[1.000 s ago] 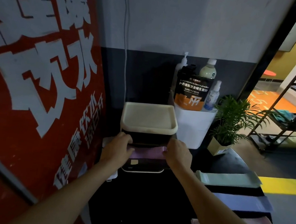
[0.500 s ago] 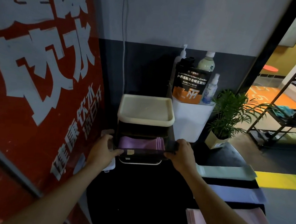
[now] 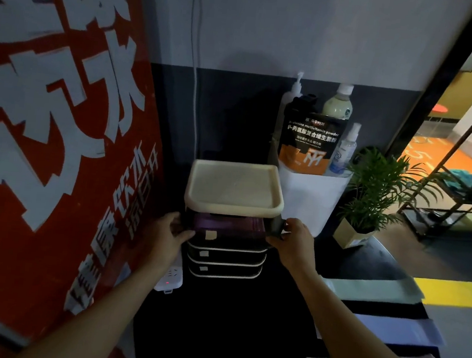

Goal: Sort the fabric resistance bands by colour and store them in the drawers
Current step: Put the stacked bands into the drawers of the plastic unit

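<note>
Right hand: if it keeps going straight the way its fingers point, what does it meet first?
Probably the top drawer: the right hand already grips its right front corner, fingers pointing left and away. Beyond stands the drawer unit; depth is unclear.

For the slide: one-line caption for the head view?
Both hands, left hand and right hand, grip the top drawer holding purple bands; green bands wait on the table.

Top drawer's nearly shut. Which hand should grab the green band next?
Right. The green band lies on the table's right side, just below the right hand; the left hand sits across the drawer from it.
</note>
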